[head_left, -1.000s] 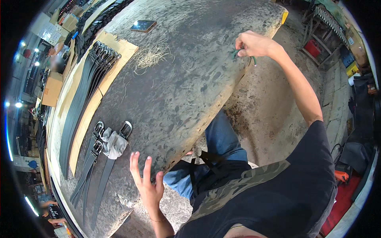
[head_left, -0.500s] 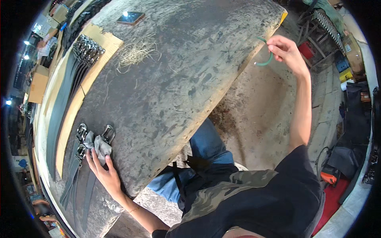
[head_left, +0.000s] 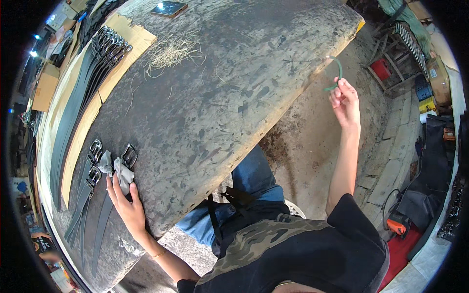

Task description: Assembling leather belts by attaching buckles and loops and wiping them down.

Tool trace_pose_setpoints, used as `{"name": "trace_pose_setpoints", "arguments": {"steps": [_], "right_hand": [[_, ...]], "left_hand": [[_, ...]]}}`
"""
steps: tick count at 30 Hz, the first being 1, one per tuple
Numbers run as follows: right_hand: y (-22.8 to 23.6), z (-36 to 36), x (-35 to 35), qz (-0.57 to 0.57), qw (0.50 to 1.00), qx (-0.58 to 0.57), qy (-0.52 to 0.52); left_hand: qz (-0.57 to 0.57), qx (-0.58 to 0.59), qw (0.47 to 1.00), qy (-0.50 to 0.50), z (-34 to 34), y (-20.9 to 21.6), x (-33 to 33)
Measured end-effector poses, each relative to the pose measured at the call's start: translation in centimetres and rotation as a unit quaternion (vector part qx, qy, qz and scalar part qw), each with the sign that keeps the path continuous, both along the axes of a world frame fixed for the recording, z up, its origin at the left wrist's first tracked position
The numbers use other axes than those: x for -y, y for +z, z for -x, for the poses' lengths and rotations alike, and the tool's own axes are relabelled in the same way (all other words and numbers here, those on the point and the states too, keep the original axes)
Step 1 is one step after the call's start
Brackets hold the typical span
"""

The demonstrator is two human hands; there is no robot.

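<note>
My left hand lies on the worktable with its fingers stretched out. Its fingertips touch crumpled grey wrapping just below the silver buckle of a dark belt. The belt's strap runs down to the left of that hand. Beside it are more buckled belts, one with a grey scrap near its buckle. Out past the table's right edge, my right hand is closed, pinching a thin, curved green strip between thumb and fingers. The strip's exact kind cannot be made out.
A row of dark belts with silver buckles lies on cardboard at the left. Near it are a tangle of pale threads and a phone. The worn table's edge slants between my hands. A wooden stool frame stands at far right.
My right hand has come down and slightly left, and the green strip now points upward from it. My left hand has stayed at the wrapping.
</note>
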State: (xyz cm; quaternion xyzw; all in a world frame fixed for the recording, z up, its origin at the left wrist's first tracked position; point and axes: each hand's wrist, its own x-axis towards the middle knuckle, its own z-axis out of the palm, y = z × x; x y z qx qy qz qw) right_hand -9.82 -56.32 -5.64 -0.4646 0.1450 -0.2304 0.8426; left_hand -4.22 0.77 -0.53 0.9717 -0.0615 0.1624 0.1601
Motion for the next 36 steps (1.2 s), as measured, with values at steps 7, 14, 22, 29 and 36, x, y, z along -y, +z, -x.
{"name": "trace_pose_setpoints", "arguments": {"steps": [7,14,22,29,36], "right_hand": [[-0.8,-2.2,-2.3,0.068,0.989,-0.12,-0.055],[3.1,-2.2,-7.8,-0.009,0.997,-0.046,-0.055],[5.2,-6.0,-20.2,0.061,0.993,0.032,0.095],[3.7,-7.0,-23.2,0.18,0.981,0.027,0.062],[3.8,-6.9,-23.4,0.245,0.967,0.02,0.068]], "left_hand": [[-0.014,0.0,1.0,-0.002,-0.2,-0.3,0.1],[-0.095,0.054,0.994,-0.026,-0.5,1.8,0.5],[-0.037,0.077,0.922,-0.377,-5.8,1.5,4.6],[0.013,0.045,0.923,-0.382,-5.4,0.6,4.2],[0.007,0.05,0.92,-0.388,-5.8,0.7,4.1]]}}
